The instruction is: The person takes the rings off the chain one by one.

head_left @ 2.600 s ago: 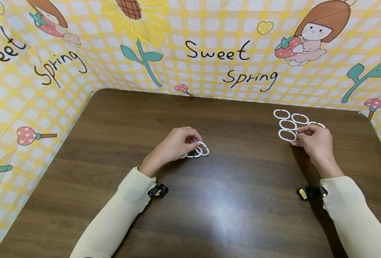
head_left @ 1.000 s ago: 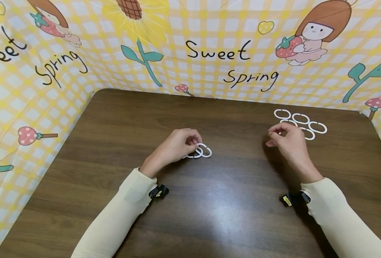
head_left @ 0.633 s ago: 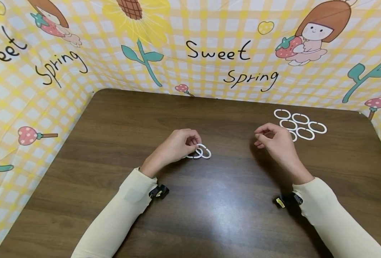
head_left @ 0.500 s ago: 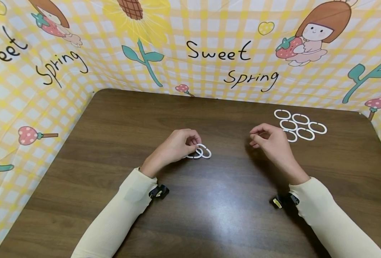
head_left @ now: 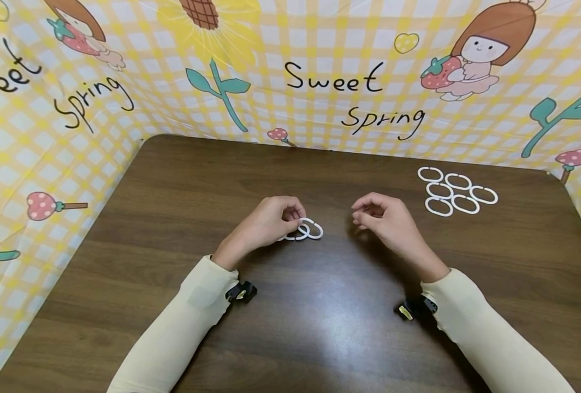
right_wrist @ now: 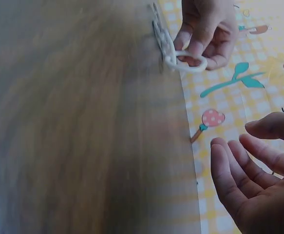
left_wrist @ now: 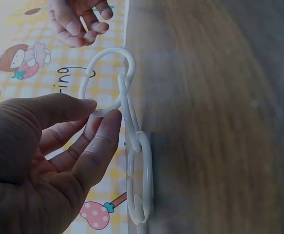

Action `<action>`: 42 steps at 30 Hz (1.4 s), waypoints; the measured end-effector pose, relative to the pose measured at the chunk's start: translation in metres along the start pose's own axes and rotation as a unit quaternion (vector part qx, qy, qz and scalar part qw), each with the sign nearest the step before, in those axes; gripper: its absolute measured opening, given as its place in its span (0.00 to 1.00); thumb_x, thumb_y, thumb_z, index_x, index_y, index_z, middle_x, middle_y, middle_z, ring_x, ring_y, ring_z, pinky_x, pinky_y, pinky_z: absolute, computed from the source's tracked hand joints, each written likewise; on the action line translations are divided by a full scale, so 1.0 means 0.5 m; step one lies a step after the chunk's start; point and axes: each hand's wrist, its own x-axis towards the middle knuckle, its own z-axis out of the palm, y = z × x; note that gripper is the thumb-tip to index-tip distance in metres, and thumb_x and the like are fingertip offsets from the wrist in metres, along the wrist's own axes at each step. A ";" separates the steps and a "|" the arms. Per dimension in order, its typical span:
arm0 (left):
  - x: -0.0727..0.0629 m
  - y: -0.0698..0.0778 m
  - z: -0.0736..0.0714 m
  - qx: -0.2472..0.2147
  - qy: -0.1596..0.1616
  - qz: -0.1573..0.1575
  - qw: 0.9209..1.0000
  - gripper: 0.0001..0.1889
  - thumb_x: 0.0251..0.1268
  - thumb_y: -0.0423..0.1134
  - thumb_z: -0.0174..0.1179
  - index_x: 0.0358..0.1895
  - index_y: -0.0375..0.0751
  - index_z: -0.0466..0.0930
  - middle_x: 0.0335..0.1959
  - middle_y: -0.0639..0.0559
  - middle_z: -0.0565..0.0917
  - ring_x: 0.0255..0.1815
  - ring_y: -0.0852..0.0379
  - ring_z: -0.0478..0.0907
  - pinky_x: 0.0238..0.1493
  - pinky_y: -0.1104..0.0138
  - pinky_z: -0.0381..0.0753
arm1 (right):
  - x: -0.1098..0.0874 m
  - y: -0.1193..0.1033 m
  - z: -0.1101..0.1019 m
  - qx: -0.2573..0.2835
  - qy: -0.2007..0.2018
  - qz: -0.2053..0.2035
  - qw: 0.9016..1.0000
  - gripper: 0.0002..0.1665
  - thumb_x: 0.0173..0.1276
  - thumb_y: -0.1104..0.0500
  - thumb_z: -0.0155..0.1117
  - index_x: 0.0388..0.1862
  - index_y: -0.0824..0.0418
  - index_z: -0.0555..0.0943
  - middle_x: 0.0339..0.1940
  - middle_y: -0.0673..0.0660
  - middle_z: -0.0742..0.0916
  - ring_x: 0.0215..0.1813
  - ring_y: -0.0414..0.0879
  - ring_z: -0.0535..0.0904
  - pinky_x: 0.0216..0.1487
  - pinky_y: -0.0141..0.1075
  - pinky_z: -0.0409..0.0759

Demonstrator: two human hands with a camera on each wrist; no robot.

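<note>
My left hand (head_left: 271,219) pinches the end ring (left_wrist: 113,50) of a short white plastic chain between thumb and fingertips. In the left wrist view several interlocked oval links (left_wrist: 148,168) run from that ring down along the tabletop; the left hand hides part of the chain in the head view. Each visible ring has a small split in it. To the right of the chain, my right hand (head_left: 389,225) hovers over the table with fingers loosely bent. Nothing lies between its thumb and fingers (right_wrist: 221,168) in the right wrist view.
Several loose white split rings (head_left: 451,213) lie flat in a cluster at the back right of the brown wooden table (head_left: 212,169). A yellow checked cloth (head_left: 320,120) with printed figures stands behind and left of the table. Both wrists wear small black cameras (head_left: 241,293).
My right hand has left the ring cluster and moved left toward the left hand, uncovering the rings it had overlapped. The left hand keeps its pinch on the chain, almost still.
</note>
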 end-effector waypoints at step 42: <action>-0.003 0.000 -0.004 -0.004 0.010 -0.003 1.000 0.03 0.69 0.29 0.62 0.41 0.38 0.84 0.31 0.49 0.84 0.34 0.57 0.79 0.36 0.69 0.77 | 0.022 -0.024 0.121 0.049 -0.076 0.022 0.996 0.09 0.68 0.73 0.64 0.46 0.74 0.84 0.35 0.64 0.88 0.33 0.44 0.84 0.35 0.37 0.87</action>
